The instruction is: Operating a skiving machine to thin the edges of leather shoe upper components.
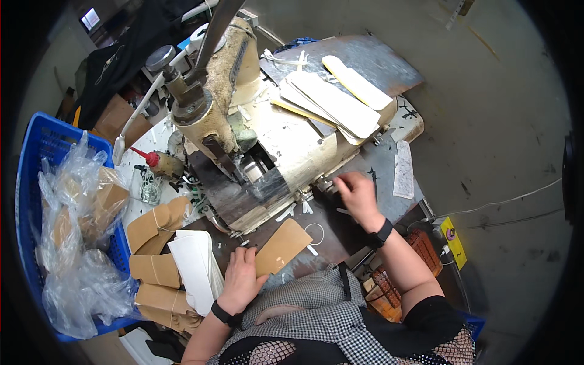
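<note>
Resting flat on the dark table (340, 234), the left hand (241, 277) presses its spread fingers onto the near edge of a tan card (281, 246); it clamps nothing, only pins the piece down. That card lies tilted on the table, just in front of the machine (267, 140) and close beside a white stack (193, 264) to its left. A black band sits on the left wrist.

Further right, the right hand (356, 194) hovers near the machine's front corner, fingers loosely curled and blurred; whether they pinch anything I cannot tell. A black watch wraps that wrist.

On the machine's top lie long white strips (331, 100), fanned over one another. Left of the white stack sit bundles of tan pieces (155, 225), some tied with bands. Beyond them stands a blue crate (36, 152) filled with clear bags (76, 243). A red-tipped oiler (152, 160) lies by the machine's left side. Bits of white offcut are scattered on the table by the card.
</note>
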Motion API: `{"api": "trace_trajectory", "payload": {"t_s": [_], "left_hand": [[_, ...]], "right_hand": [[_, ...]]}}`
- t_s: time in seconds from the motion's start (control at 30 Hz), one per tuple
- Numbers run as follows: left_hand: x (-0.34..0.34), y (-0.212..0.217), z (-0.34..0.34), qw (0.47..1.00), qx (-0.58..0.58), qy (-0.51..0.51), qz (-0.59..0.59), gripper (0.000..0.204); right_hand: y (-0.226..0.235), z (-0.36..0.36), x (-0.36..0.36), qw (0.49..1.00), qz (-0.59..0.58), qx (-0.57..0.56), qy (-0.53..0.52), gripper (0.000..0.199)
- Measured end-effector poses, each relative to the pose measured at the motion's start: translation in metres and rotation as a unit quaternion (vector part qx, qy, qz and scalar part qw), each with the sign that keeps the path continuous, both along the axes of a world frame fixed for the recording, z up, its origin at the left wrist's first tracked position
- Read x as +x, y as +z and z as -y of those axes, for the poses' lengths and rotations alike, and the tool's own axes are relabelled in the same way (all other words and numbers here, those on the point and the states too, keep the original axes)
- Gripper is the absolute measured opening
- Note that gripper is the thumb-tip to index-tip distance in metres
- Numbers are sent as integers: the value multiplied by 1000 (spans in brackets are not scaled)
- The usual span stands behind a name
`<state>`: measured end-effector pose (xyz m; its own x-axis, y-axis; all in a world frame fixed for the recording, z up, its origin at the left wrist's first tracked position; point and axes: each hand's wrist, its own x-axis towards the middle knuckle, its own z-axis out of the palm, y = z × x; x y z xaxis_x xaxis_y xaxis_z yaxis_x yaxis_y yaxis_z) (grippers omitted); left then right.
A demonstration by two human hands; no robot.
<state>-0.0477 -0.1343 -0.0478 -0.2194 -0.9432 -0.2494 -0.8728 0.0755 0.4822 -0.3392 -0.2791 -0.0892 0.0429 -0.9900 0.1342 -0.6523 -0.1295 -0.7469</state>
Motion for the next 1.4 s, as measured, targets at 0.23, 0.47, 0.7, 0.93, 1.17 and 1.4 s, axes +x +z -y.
{"api": "trace_trajectory", "payload": {"t_s": [0.23, 0.47, 0.7, 0.93, 1.17, 1.4], "left_hand": [[-5, -3, 1, 1000, 5, 23, 13, 66], [0, -5, 1, 1000, -14, 0, -22, 36], [0, 17, -1, 980, -22, 26, -197, 19], [4, 41, 3, 955, 15, 50, -291, 31], [6, 49, 3, 925, 89, 60, -364, 30], [15, 53, -3, 904, 131, 99, -395, 31]], "right_hand": [[-1, 0, -6, 968, -236, -82, 9, 21], [6, -6, 15, 980, -165, -73, 80, 35], [7, 4, -5, 999, -17, -27, 7, 19], [1, 0, -3, 968, -235, -66, 63, 28], [15, -5, 19, 994, -61, -21, 93, 47], [15, -2, 24, 972, -190, -29, 136, 35]]}}
